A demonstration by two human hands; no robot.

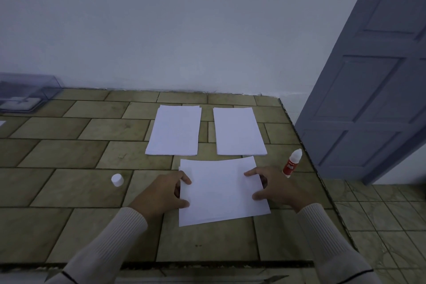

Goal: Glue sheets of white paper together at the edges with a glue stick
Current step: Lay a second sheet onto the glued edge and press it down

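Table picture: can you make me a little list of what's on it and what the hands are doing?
table: tiled top, against a wall
sheets: nearest the person, one on another, edges not quite lined up
left hand: holds the sheets' left edge
right hand: holds their right edge
piles: left pile and right pile, side by side behind the sheets
glue bottle: upright, just right of the right hand
cap: white, left of the left hand

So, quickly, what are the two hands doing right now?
Left hand: grips the left edge of the paper sheets.
Right hand: grips their right edge.
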